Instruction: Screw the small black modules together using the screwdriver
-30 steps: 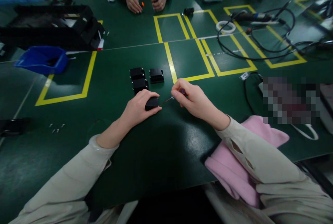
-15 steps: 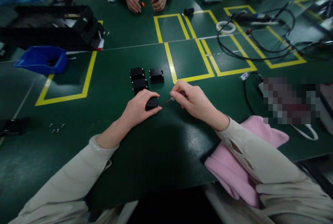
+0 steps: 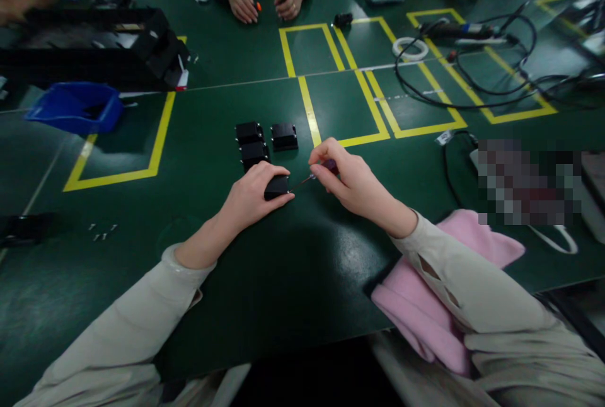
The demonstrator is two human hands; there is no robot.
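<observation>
Now my left hand [image 3: 253, 196] presses flat over the black block [image 3: 276, 187]; my right hand [image 3: 352, 183], just right of the block, pinches a small screwdriver [image 3: 316, 175], shaft slanting leftward into the block's right edge.

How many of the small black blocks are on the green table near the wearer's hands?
4. One sits under the left hand, gripped at. Three lie just beyond it: two stacked front to back at and, one beside them at. Others may be hidden.
</observation>
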